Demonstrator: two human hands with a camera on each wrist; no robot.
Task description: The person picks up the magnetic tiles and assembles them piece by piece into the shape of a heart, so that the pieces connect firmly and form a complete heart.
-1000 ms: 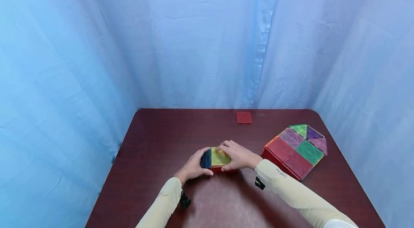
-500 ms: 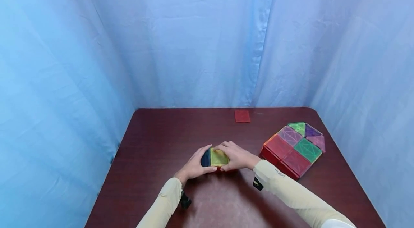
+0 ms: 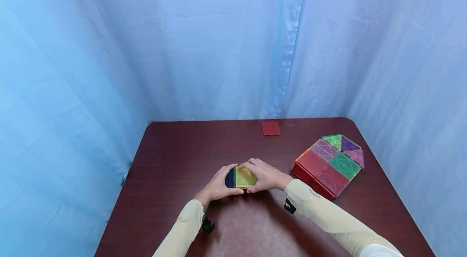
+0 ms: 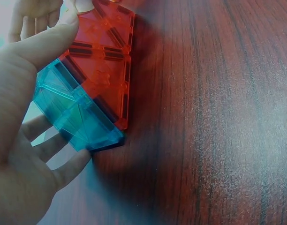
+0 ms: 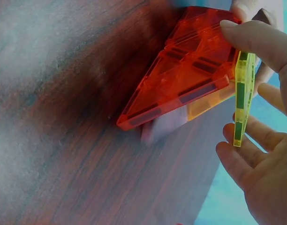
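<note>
A small build of translucent magnetic tiles stands in the middle of the table between both hands. In the head view, a dark blue tile [image 3: 230,178] forms its left end, with a yellow tile [image 3: 245,178] on top beside it. Red tiles [image 4: 103,79] make up the front side in the left wrist view. My left hand [image 3: 217,185] grips the blue end, thumb along the front and fingers behind. The right hand [image 3: 268,176] holds the yellow-topped end, its thumb at the red front's upper edge. Behind the red side, an orange tile [image 5: 211,107] shows in the right wrist view.
A larger tile block [image 3: 316,161], red, purple and green on top, stands at the right with triangular tiles [image 3: 350,144] at its far end. One loose red square tile [image 3: 271,129] lies near the back edge. Curtains [image 3: 219,46] surround the table [image 3: 182,139].
The left thumb has slid rightward along the front of the build, towards the right thumb. Both hands stay around the build, and the head view has shifted slightly.
</note>
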